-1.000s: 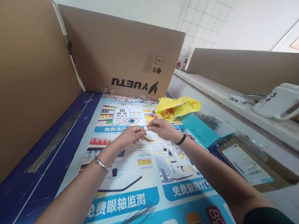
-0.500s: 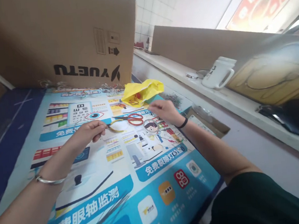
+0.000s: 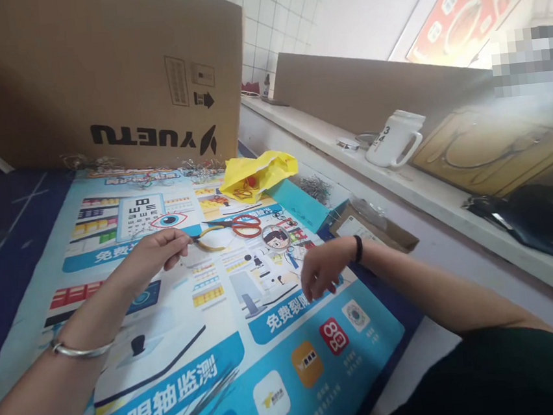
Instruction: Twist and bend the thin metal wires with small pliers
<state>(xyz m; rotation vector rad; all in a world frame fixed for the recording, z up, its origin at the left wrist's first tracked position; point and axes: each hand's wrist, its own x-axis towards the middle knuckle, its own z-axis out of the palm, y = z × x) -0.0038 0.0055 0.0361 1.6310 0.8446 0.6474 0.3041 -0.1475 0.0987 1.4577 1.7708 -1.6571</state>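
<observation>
My left hand point(image 3: 166, 249) is closed in a pinch over the printed sheet point(image 3: 259, 281), its thumb and forefinger together. Whatever they pinch is too small or hidden to make out. Close to those fingertips lie pliers with yellow handles point(image 3: 212, 246), beside scissors with orange-red handles point(image 3: 246, 225). My right hand point(image 3: 324, 268) hangs lower right over the sheet, fingers curled downward. Its fingertips are partly hidden, and I cannot make out anything in them. Beyond the scissors, an open yellow bag point(image 3: 263, 169) lies with something red and wiry at its mouth.
A large cardboard box point(image 3: 121, 72) stands at the back, with wiry pieces point(image 3: 199, 169) along its foot. A teal piece point(image 3: 300, 204) and a bundle of dark wires point(image 3: 314, 189) lie near an open carton point(image 3: 380, 223). On the ledge at right stands a white mug point(image 3: 394, 139).
My right hand has moved from beside the yellow bag toward me, its fingers now curled down. My left hand keeps its pinch near the pliers. The view has shifted slightly.
</observation>
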